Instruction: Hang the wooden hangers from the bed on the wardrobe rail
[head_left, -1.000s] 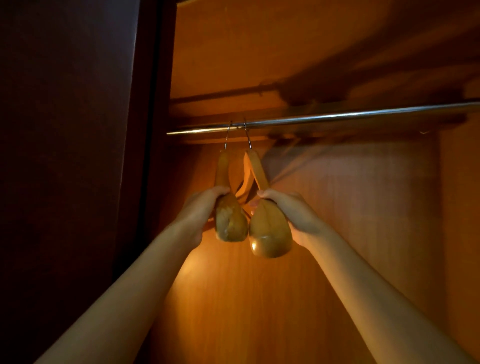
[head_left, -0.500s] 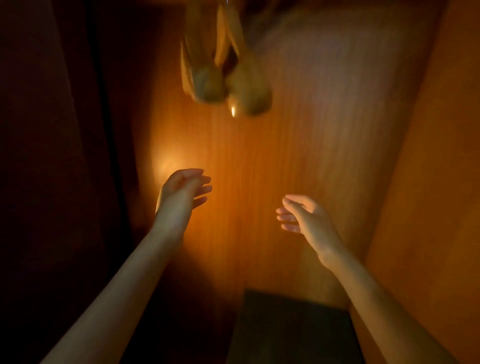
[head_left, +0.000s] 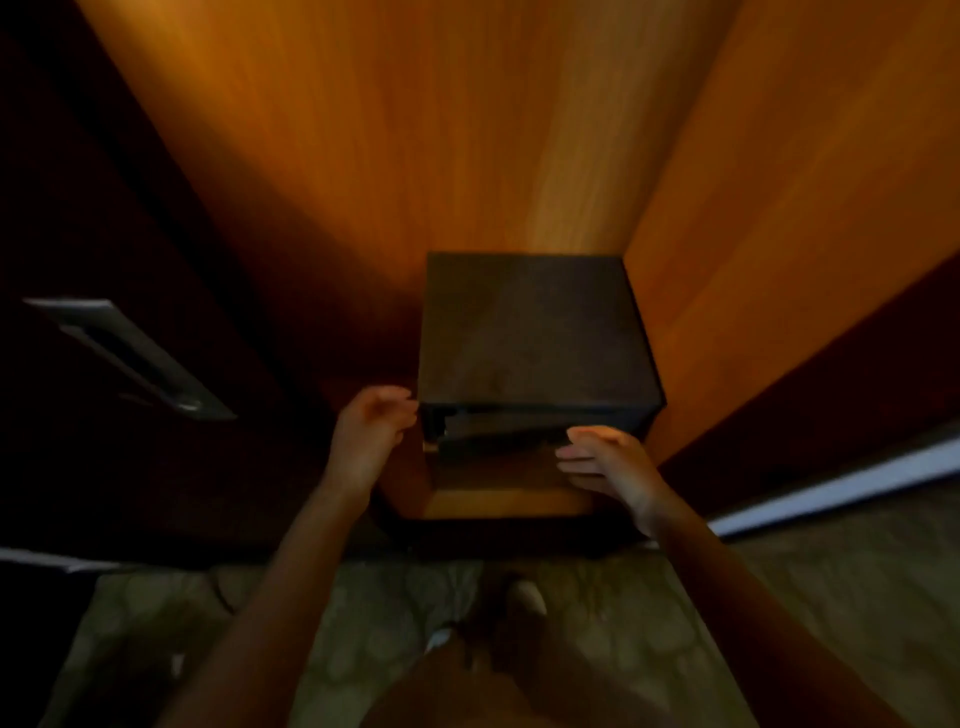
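I look down into the bottom of the wooden wardrobe (head_left: 395, 156). No hanger and no rail is in this view. My left hand (head_left: 370, 432) hovers low in front of the wardrobe, fingers loosely curled and apart, holding nothing. My right hand (head_left: 605, 458) is beside it to the right, fingers stretched forward and empty. Both hands are in front of a dark box (head_left: 530, 332) that stands on the wardrobe floor.
The dark box fills the wardrobe's right corner against the side panel (head_left: 779, 182). A dark sliding door with a metal recessed handle (head_left: 130, 358) is at the left. Patterned carpet (head_left: 363, 623) and my foot (head_left: 524, 597) lie below.
Both hands let go of the two hangers hung on the rail and dropped down. My view swung from the rail to the wardrobe floor, so hangers and rail left the frame.
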